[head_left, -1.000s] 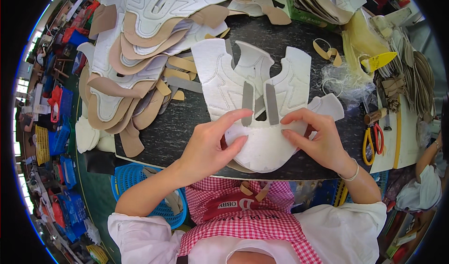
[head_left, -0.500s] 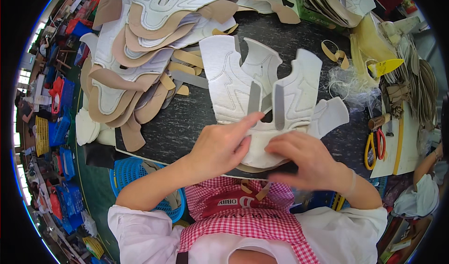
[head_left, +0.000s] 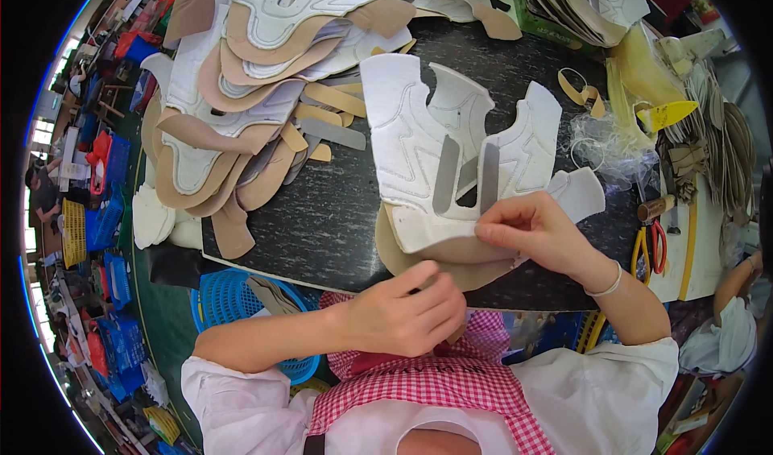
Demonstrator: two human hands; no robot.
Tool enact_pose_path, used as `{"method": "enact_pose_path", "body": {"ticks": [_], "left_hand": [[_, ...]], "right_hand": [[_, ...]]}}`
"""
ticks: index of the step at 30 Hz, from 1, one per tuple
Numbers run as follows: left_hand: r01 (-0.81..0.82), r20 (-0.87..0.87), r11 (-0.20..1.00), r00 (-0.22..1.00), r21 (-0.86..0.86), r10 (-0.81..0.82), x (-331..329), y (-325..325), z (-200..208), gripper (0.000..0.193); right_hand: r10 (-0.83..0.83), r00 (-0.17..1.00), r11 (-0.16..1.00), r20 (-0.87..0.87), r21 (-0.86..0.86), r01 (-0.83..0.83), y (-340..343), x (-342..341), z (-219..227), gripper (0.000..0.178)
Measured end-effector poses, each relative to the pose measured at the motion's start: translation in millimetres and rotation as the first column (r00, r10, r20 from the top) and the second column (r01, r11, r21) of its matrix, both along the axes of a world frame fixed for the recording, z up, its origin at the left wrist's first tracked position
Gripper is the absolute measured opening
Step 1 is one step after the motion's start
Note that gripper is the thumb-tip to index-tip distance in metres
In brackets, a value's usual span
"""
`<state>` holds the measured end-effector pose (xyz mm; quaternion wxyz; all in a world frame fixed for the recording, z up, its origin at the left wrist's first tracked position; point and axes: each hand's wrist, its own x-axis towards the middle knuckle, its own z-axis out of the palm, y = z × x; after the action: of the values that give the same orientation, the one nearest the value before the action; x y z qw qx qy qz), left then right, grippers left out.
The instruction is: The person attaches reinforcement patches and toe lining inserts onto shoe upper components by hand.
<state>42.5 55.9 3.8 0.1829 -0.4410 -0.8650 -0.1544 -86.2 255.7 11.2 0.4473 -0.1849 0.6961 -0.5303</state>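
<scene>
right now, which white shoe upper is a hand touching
The white upper in the centre, with two grey strips: the right hand pinches its near edge; the piled uppers at left have no hand on them.

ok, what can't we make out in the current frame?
Head view:
- Inside of left grip: hidden by its curled fingers.
- Part of white upper: behind right grip.
- Part of blue basket: behind left forearm.
- Far end of white-and-tan stack: cut off by top edge.

With our right hand (head_left: 527, 233), we pinch a white shoe upper (head_left: 407, 165) near its toe. Our left hand (head_left: 415, 306) curls nearby. 2 grey strips (head_left: 445, 173) line the upper's middle.
</scene>
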Motion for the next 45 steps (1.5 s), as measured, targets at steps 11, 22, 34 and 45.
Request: {"method": "enact_pose_path", "body": {"ticks": [11, 22, 34, 45], "left_hand": [[-0.139, -0.121, 0.987, 0.981, 0.085, 0.149, -4, 3, -2, 0.02], [0.118, 0.144, 0.965, 0.978, 0.233, -0.154, -6, -18, 10, 0.017], [0.138, 0.547, 0.988, 0.822, 0.074, -0.156, -22, -75, -7, 0.049], [0.143, 0.467, 0.982, 0.865, 0.122, -0.183, -21, -57, -15, 0.049]], "right_hand": [[-0.011, 0.983, 0.997, -0.181, -0.081, -0.004, 1, 13, -5, 0.012], [0.136, 0.298, 0.956, -0.945, 0.047, -0.289, 15, 50, -10, 0.023], [0.158, 0.525, 0.925, -0.836, -0.061, -0.374, 27, 43, -23, 0.033], [0.121, 0.42, 0.909, -0.899, -0.07, -0.411, 31, 38, -27, 0.022]]}}
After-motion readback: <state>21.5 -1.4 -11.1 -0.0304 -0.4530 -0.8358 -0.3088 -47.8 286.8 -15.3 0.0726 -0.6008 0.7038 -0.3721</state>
